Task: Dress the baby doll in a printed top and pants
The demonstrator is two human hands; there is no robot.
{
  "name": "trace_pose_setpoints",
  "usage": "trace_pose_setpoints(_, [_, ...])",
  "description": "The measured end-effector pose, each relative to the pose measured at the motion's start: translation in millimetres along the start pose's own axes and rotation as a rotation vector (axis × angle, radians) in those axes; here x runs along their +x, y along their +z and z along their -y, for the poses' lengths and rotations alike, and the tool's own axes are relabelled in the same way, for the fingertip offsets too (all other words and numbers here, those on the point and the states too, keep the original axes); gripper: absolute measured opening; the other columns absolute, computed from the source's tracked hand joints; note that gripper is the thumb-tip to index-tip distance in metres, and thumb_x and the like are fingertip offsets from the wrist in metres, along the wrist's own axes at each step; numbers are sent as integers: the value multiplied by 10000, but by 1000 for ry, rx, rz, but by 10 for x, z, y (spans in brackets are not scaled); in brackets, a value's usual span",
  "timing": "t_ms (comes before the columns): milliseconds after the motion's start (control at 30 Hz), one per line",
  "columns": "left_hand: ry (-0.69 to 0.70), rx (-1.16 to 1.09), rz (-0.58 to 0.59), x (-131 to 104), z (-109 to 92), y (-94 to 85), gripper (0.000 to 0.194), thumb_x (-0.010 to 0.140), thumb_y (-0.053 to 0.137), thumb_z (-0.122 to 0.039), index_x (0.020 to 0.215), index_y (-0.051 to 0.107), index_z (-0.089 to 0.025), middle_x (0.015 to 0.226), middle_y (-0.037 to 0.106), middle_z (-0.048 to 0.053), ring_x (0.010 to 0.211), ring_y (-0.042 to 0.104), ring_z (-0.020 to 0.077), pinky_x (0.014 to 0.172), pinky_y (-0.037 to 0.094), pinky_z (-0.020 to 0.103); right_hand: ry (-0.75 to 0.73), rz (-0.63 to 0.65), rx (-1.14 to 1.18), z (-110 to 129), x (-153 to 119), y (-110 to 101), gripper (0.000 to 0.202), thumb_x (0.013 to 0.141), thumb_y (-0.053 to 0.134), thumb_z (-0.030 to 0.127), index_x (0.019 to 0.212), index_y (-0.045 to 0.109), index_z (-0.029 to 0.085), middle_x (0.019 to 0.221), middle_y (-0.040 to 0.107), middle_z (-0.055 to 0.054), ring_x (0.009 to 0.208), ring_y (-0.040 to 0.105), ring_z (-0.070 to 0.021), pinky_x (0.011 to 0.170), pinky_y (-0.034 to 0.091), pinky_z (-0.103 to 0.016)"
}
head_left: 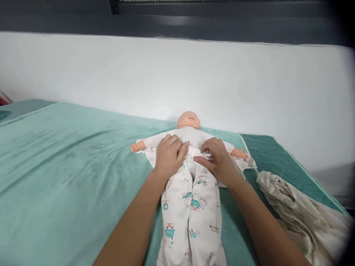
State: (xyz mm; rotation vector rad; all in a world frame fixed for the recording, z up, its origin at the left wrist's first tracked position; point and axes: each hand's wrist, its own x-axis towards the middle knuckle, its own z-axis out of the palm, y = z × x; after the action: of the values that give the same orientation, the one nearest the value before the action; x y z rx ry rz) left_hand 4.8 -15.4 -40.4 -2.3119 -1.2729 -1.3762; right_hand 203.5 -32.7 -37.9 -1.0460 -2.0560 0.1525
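Note:
A baby doll (188, 120) lies on its back with both arms stretched out sideways. White baby trousers (191, 207) with teal and pink cartoon prints cover its legs, and a plain white cloth body shows at the chest. My left hand (171, 153) has its fingers curled over the waistband at one side. At the other side my right hand (217, 159) pinches the waistband between thumb and fingers. Under the doll's arms and torso a printed baby shirt (151, 157) is spread out. The trouser feet run out of view at the bottom.
A light green blanket (69, 177) with soft folds covers the surface. On the right, a crumpled white cloth with a leaf print (296, 210) lies partly over a darker green quilted mat (266, 151). A white wall (111, 74) rises just behind the doll's head.

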Motion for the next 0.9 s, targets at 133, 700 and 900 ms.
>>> trace_pose_setpoints(133, [36, 1, -15, -16, -19, 12, 434, 992, 431, -305, 572, 452, -196, 589, 507, 11, 660, 463, 153, 661, 354, 331, -68, -9, -82, 5, -1, 10, 289, 844, 692, 487, 845, 544, 239, 901, 538, -25, 863, 446, -215, 801, 377, -393])
trace_pose_setpoints(700, [70, -3, -97, -86, -8, -9, 489, 997, 391, -300, 518, 418, -206, 464, 429, -8, 508, 429, 143, 587, 302, 326, -174, -175, -185, 110, -169, 30, 393, 927, 539, 286, 572, 384, 221, 553, 417, 23, 606, 395, -154, 674, 325, -347])
trace_pose_setpoints(900, [43, 32, -41, -98, 28, -6, 511, 1002, 401, -321, 509, 458, -196, 473, 480, 0, 519, 469, 137, 605, 317, 318, -96, -55, -287, 52, -169, -10, 454, 971, 496, 385, 558, 414, 213, 528, 400, 34, 551, 387, -134, 662, 317, -318])
